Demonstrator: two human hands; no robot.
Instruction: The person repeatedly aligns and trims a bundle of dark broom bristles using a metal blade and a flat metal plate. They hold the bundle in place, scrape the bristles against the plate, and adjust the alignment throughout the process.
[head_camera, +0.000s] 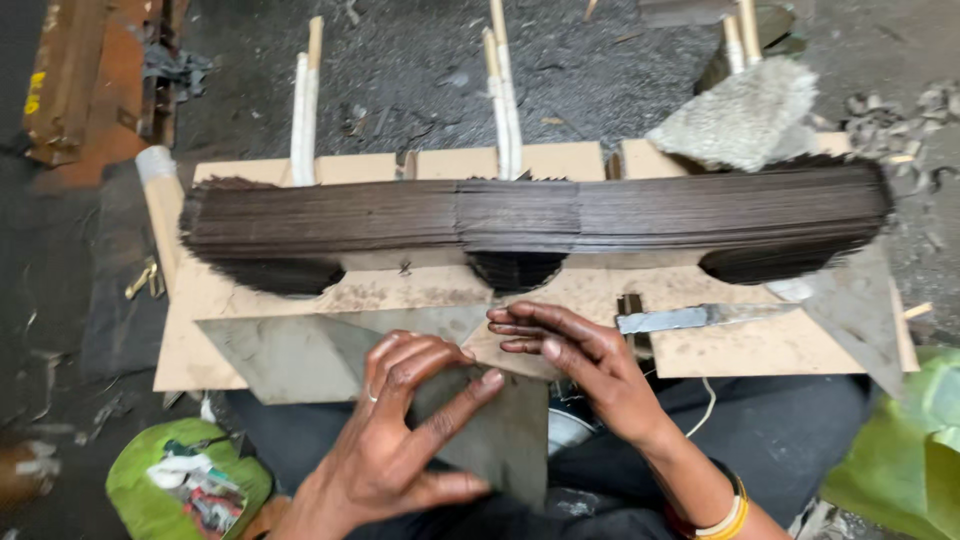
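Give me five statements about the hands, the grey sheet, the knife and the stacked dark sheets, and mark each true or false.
1. The left hand grips a grey triangular sheet. True.
2. The right hand holds the knife. False: the knife lies on the board, apart from the hand.
3. A long stack of dark thin sheets spans the board. True.
4. The right wrist is bare. False: it wears bangles.
5. Upright white-wrapped sticks stand behind the stack. True.
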